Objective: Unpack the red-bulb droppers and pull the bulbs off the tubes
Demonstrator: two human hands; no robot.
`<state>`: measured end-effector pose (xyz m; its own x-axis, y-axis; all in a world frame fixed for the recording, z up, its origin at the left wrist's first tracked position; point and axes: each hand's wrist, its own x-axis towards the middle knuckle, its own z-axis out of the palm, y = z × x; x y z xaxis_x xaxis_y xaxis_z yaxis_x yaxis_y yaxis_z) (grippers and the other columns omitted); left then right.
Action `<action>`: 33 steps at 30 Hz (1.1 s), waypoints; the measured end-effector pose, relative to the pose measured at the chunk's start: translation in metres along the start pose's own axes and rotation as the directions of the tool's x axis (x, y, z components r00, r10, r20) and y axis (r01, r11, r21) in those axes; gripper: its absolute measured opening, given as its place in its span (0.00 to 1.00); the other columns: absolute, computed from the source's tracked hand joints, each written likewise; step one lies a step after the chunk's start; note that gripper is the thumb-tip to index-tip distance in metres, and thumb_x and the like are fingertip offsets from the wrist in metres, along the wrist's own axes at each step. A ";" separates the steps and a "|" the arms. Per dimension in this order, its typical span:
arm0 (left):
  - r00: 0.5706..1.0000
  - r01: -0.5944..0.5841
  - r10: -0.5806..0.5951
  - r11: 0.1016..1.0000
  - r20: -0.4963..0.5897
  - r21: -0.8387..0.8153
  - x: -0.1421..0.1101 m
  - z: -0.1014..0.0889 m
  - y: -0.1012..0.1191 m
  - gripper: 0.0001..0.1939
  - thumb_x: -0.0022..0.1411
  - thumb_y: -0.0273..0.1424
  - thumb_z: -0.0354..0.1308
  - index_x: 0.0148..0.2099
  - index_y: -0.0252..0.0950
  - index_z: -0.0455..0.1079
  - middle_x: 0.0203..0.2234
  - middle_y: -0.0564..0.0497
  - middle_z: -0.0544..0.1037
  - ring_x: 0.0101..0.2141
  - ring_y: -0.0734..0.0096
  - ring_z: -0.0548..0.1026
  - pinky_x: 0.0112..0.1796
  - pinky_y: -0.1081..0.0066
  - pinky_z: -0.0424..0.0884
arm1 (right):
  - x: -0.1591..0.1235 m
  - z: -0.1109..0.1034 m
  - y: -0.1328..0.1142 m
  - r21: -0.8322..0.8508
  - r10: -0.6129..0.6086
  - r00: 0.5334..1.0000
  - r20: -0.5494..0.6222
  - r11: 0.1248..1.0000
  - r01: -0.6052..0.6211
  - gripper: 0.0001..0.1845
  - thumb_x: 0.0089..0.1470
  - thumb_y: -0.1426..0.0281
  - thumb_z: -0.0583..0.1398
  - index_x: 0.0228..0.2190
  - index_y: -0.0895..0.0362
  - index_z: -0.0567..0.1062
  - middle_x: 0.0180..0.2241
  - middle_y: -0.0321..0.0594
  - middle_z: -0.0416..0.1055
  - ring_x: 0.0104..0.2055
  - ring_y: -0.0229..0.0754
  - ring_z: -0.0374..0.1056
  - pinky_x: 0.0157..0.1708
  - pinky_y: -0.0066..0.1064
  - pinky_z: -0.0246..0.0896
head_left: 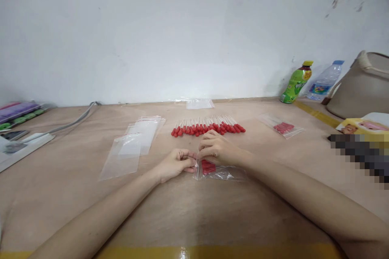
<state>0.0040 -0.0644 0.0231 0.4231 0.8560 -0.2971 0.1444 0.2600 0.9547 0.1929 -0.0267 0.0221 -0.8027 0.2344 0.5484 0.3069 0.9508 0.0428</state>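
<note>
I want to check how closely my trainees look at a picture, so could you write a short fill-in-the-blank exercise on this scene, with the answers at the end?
1. The left hand and the right hand are at one end of a clear bag whose contents are coloured ____.
2. The overlapping bags lie to the ____ of the row of sticks.
3. The green bottle has a ____ cap.
4. The clear bottle has a ____ cap.

Missing words: red; left; yellow; blue.
</note>
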 end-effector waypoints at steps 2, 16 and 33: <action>1.000 -0.008 0.008 1.000 0.007 0.002 0.000 -0.001 -0.001 0.11 0.46 0.29 0.63 0.35 0.31 0.72 0.25 0.53 0.74 0.28 0.77 0.72 0.35 0.75 0.68 | 0.000 -0.001 0.000 -0.002 0.002 1.000 0.004 1.000 -0.002 0.12 0.55 0.72 0.52 0.29 0.52 0.75 0.26 0.35 0.69 0.33 0.37 0.55 0.35 0.32 0.46; 1.000 -0.019 0.018 0.999 0.016 0.045 0.000 0.000 0.001 0.09 0.44 0.27 0.63 0.31 0.31 0.72 0.24 0.53 0.74 0.28 0.77 0.72 0.35 0.75 0.69 | 0.005 -0.007 -0.004 -0.035 -0.039 0.992 0.117 0.998 0.043 0.12 0.55 0.73 0.51 0.27 0.53 0.74 0.30 0.36 0.69 0.36 0.37 0.56 0.37 0.33 0.45; 0.995 -0.067 0.061 0.995 0.074 0.074 0.000 0.000 -0.001 0.07 0.45 0.27 0.61 0.30 0.31 0.71 0.25 0.53 0.74 0.27 0.78 0.71 0.32 0.77 0.67 | 0.008 -0.009 -0.010 -0.050 -0.134 0.976 0.173 0.988 0.144 0.12 0.58 0.70 0.49 0.30 0.53 0.72 0.29 0.36 0.67 0.34 0.37 0.55 0.38 0.32 0.44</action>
<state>0.0039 -0.0648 0.0219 0.4964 0.8348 -0.2383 0.1815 0.1686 0.9688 0.1885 -0.0363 0.0337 -0.9126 0.1366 0.3854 0.2132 0.9632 0.1635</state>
